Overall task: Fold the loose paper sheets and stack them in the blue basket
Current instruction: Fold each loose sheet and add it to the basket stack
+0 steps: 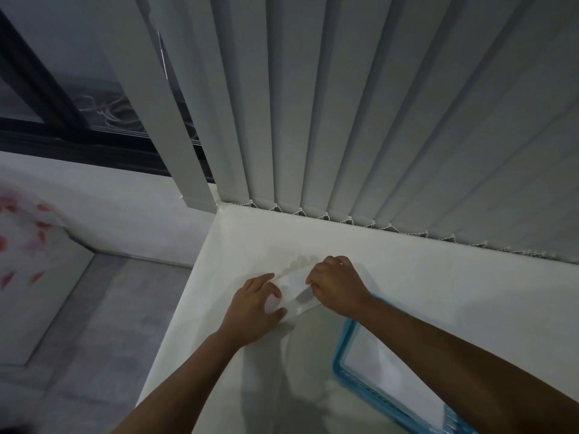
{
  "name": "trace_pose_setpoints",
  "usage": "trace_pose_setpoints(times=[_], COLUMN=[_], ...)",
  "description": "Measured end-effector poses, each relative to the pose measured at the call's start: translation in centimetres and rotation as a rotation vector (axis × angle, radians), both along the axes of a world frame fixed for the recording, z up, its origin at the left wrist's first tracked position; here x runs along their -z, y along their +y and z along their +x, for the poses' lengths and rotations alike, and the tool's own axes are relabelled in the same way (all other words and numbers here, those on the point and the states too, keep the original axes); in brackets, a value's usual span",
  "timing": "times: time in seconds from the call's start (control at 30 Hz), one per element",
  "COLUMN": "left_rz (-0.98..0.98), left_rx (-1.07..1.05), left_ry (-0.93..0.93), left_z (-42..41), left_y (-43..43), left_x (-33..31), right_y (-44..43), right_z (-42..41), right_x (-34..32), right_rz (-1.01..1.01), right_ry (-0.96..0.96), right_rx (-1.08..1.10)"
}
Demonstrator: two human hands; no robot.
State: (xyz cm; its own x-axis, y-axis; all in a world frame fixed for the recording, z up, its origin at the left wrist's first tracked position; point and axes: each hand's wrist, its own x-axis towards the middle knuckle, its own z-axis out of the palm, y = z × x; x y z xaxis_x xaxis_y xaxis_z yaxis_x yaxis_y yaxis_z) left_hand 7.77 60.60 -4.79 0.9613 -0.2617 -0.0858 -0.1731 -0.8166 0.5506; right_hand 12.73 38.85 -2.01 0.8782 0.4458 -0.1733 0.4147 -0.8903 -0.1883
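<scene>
A small white paper sheet (293, 294), partly folded, lies on the white table (407, 277) between my hands. My left hand (255, 311) presses its left end with spread fingers, thumb on the near edge. My right hand (336, 285) pinches the right end, fingers curled over the fold. The blue basket (340, 355) sits to the near right, partly under my right forearm, with white paper lying flat inside it.
Grey vertical blinds (344, 120) hang along the table's far edge. A dark window frame (62, 130) is at the left. The table's left edge drops to a grey floor (94, 324). A white cloth with red marks (22, 233) lies far left.
</scene>
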Motion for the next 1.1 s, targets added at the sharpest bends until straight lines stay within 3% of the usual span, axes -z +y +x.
trace_pose_setpoints(times=[0.1, 0.2, 0.4, 0.57, 0.63, 0.8, 0.9, 1.1], left_rz=[-0.047, -0.057, 0.181, 0.157, 0.046, -0.506, -0.803, -1.223], left_rx=[-0.073, -0.212, -0.261, -0.314, -0.356, -0.587, -0.62, -0.633], left_ry=[0.136, 0.125, 0.181, 0.345, 0.393, 0.543, 0.675, 0.66], left_z=[-0.4, 0.3, 2.4, 3.1, 2.8, 0.7, -0.9, -4.9], left_y=[-0.9, -1.9, -2.3, -2.0, -1.7, -1.4, -1.7, -3.2], left_x=[-0.6, -0.9, -1.4, -2.9, -3.7, -6.2, -7.4, -8.8], right_y=[-0.3, 0.0, 0.4, 0.1, 0.1, 0.3, 0.7, 2.9], right_z=[-1.3, -2.0, -2.7, -4.0, -4.9, -8.1, -10.6, -15.3], right_x=[0.2, -0.2, -1.2, -3.0, -3.8, -5.1, -5.7, -7.2], right_rz=[-0.056, -0.121, -0.26, -0.109, -0.007, 0.201, 0.313, 0.599], right_ry=[0.106, 0.179, 0.198, 0.15, 0.107, -0.022, -0.036, 0.287], right_rx=[0.017, 0.047, 0.08, 0.185, 0.243, 0.321, 0.376, 0.688])
